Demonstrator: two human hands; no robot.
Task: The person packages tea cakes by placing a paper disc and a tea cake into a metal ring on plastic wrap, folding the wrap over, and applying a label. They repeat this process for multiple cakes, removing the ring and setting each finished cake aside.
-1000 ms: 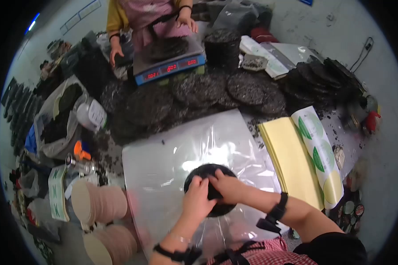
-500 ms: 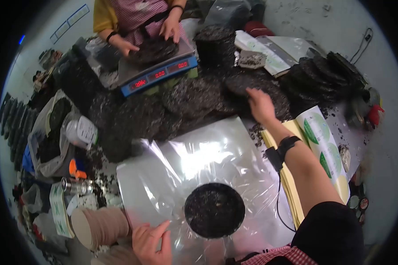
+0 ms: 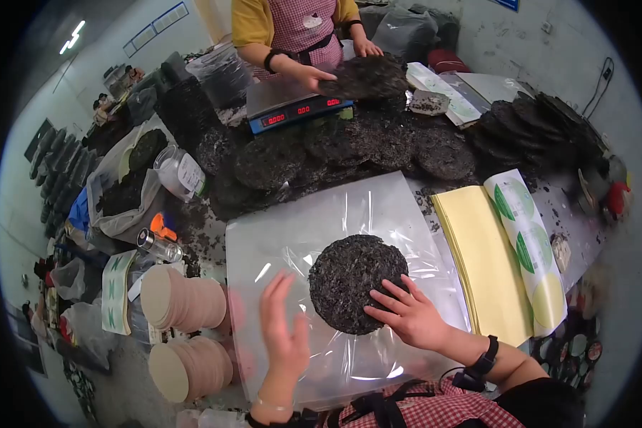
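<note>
A dark round cake of pressed, flaky material (image 3: 346, 285) lies on a stack of clear plastic sheets (image 3: 264, 250) in front of me. My right hand (image 3: 406, 314) rests its spread fingers on the cake's right edge. To the left of the cake, my left hand (image 3: 284, 328) is raised above the sheets with its fingers apart, holding nothing. Beyond the sheets is a row of similar dark cakes (image 3: 271, 160).
A co-worker (image 3: 307, 36) holds a dark cake beside a blue scale (image 3: 299, 114). Yellow paper (image 3: 481, 264) and a printed roll (image 3: 524, 242) lie right. Round disc stacks (image 3: 192, 298), a glass bottle (image 3: 160, 246) and a plastic jar (image 3: 180, 173) stand left.
My right hand has come back from the far row to the cake on the sheets. My left hand has risen and opened. The co-worker's cake has left the scale. The view has shifted.
</note>
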